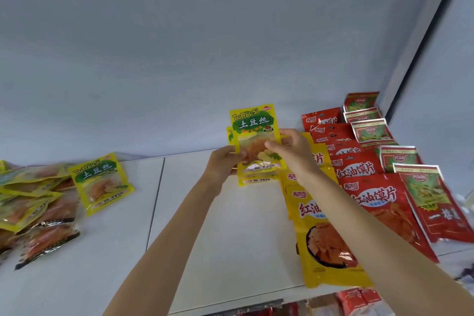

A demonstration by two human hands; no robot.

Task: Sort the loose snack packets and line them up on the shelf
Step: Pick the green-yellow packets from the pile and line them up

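Note:
Both my hands hold a small stack of yellow-green potato-shred packets (252, 131) upright above the middle of the white shelf (230, 226). My left hand (223, 161) grips the stack's lower left edge, my right hand (292, 149) its right side. A loose pile of the same yellow packets (30, 197) lies at the far left, with one packet (101, 182) face up beside it. To the right lie lined-up rows: yellow chip packets (325, 246), red chip packets (359, 169) and red-green packets (420, 187).
The shelf's pale back wall (205, 59) rises behind the packets and a side wall (436, 84) closes the right end. Bare shelf surface lies between the left pile and the yellow row. Red boxes (356, 300) show on a lower shelf at the bottom right.

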